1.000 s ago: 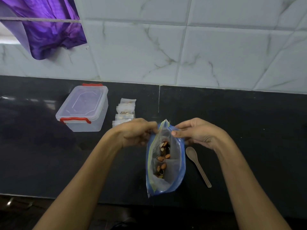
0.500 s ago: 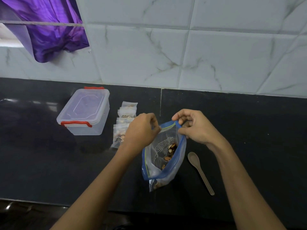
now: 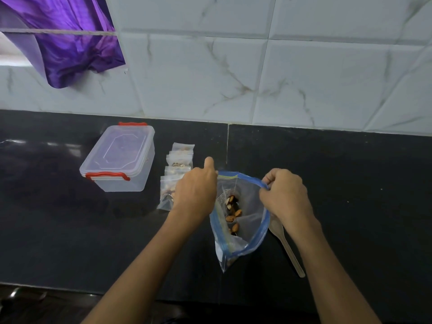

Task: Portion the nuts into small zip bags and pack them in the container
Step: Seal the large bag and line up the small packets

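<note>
A large clear zip bag (image 3: 251,208) with a blue rim stands on the black counter, its mouth pulled wide. Several brown nuts (image 3: 232,212) lie inside it. My left hand (image 3: 196,191) grips the left side of the rim. At the right side of the rim my right hand (image 3: 285,193) pinches the blue edge. Several small filled zip bags (image 3: 174,169) lie in a row just left of my left hand. The clear container (image 3: 121,157) with red latches sits shut further left.
A pale plastic spoon (image 3: 286,244) lies on the black counter (image 3: 362,206) under my right wrist. A marbled tile wall rises behind, with a purple cloth (image 3: 67,43) hanging at the upper left. The counter's front edge runs near the bottom.
Both hands have pulled the bag's rim apart, from pinched closed to wide open. The bag has settled lower onto the counter.
</note>
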The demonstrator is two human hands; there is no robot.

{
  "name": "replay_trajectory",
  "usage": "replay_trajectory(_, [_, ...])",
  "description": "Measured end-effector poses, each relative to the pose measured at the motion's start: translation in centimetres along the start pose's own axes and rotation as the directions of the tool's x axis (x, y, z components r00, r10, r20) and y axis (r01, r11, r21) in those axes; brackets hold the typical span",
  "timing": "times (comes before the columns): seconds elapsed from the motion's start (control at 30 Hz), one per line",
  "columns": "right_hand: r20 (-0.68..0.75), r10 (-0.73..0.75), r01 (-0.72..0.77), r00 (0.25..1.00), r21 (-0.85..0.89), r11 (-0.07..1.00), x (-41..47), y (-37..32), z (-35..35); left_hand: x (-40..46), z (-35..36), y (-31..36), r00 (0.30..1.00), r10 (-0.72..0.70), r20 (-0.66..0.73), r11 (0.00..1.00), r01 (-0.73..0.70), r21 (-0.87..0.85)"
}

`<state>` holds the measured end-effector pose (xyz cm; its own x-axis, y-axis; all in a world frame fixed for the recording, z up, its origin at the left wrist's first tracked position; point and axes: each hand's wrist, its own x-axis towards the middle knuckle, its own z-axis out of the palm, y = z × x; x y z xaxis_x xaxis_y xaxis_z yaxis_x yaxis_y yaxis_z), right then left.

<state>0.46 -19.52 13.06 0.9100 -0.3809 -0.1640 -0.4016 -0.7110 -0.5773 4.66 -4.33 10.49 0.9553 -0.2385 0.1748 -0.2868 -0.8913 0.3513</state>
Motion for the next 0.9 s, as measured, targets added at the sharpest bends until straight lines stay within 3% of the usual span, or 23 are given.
replay_trajectory(0.13, [0.110,-0.006,0.001,0.994,0.042,0.999,-1.1,0.2,0.2,-0.4,-0.5,0.3,0.988,-0.149,0.036,0.952,0.153,-0.266])
replay_trajectory(0.27, [0.217,0.061,-0.079,0.974,0.073,0.994,-3.1,1.0,0.0,-2.7,-1.1,0.5,0.954,-0.262,0.148,0.868,0.300,-0.396])
replay_trajectory(0.4, [0.113,-0.004,-0.016,0.994,0.178,0.984,-3.9,1.8,0.3,-4.3,-1.0,1.3,0.954,-0.281,0.101,0.877,0.298,-0.378])
replay_trajectory(0.5, [-0.044,-0.005,0.014,0.999,0.226,0.974,-3.8,2.3,-0.2,-4.2,-1.4,1.1,0.949,-0.314,-0.025,0.869,0.277,-0.411])
replay_trajectory(0.6, [-0.186,-0.024,0.070,0.982,0.243,0.968,-3.9,2.8,-0.6,-4.2,-1.2,1.2,0.932,-0.357,-0.060,0.829,0.286,-0.481])
replay_trajectory(0.8, [-0.095,-0.042,0.082,0.995,0.464,0.882,-4.8,2.8,1.1,-6.6,0.2,3.1,0.921,-0.299,0.248,0.694,0.388,-0.606])
replay_trajectory(0.9, [-0.062,-0.040,0.067,0.997,0.511,0.857,-4.7,3.5,1.6,-6.9,0.5,2.9,0.908,-0.343,0.241,0.572,0.406,-0.713])
